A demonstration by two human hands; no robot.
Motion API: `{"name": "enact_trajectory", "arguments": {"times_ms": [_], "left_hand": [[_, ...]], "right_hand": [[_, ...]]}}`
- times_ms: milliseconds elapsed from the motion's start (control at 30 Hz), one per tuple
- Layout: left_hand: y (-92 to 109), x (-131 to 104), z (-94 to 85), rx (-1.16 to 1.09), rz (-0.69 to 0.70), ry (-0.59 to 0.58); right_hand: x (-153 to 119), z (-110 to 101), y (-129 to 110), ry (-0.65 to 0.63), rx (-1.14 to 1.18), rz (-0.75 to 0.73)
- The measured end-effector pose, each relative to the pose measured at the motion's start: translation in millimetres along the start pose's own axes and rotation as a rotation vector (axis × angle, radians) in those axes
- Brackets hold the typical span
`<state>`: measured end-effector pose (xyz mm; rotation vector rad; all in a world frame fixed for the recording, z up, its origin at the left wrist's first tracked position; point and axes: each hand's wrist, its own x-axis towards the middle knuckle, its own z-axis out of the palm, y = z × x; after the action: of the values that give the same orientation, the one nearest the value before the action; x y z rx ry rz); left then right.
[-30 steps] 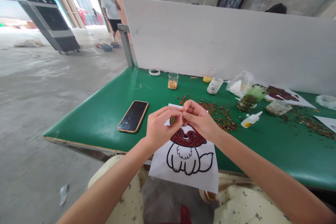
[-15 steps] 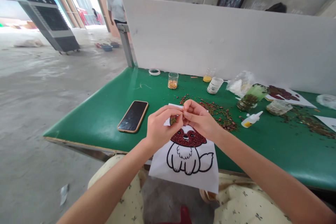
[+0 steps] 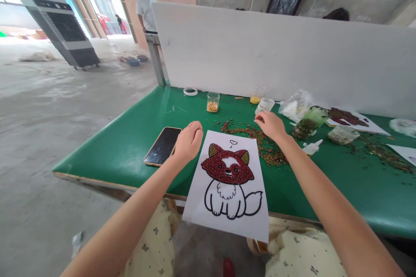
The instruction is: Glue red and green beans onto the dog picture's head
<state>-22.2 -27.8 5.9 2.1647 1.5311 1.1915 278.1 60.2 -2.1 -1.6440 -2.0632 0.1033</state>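
A sheet of paper (image 3: 195,207) with an outlined cartoon fox (image 3: 227,175) lies between my hands, its lower end over the table's front edge. Dark red grains cover the fox's head, greenish ones fill its ears, and its body and tail are white. My left hand (image 3: 190,140) is closed beside the sheet's upper left, overlapping the phone (image 3: 162,146); its palm is hidden. Above the scattered red and green seeds (image 3: 273,153), my right hand (image 3: 270,125) has its fingers bent together, close to a clear jar (image 3: 265,104). Whatever either hand may hold cannot be made out.
Towards the back stand a cup of corn kernels (image 3: 212,106) and a white ring (image 3: 190,91). On the right are a glue bottle (image 3: 312,147), a tipped green jar (image 3: 308,123), a plastic bag (image 3: 295,106) and another picture (image 3: 373,125). A white panel (image 3: 276,52) borders the table (image 3: 120,138).
My hands were together above the top of the paper with fingertips touching. They have parted: the left moved left to the phone, the right moved right over the seeds, uncovering the fox's head.
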Motion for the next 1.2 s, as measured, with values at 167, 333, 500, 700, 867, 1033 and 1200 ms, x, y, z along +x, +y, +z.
{"name": "enact_trajectory", "arguments": {"times_ms": [167,333,500,700,867,1033,1200], "left_hand": [[-5,1,5.4,0.138,-0.120,-0.152],[-12,0,9.2,0.196,-0.121,-0.245],[-23,2,13.8,0.204,-0.092,-0.258],[-31,1,16.5,0.135,-0.096,-0.250],[-34,1,16.0,0.108,-0.080,-0.251],[-35,1,15.8,0.103,-0.079,-0.248],[-35,1,15.6,0.114,-0.075,-0.236]], "right_hand": [[3,18,3,-0.111,-0.334,-0.166],[12,28,4,-0.201,-0.303,-0.215],[15,34,2,-0.231,-0.272,-0.249],[17,38,-2,-0.265,-0.286,-0.289],[19,40,-6,-0.292,-0.307,-0.268],[21,42,-7,-0.299,-0.324,-0.235],[22,42,-8,-0.298,-0.349,-0.218]]}}
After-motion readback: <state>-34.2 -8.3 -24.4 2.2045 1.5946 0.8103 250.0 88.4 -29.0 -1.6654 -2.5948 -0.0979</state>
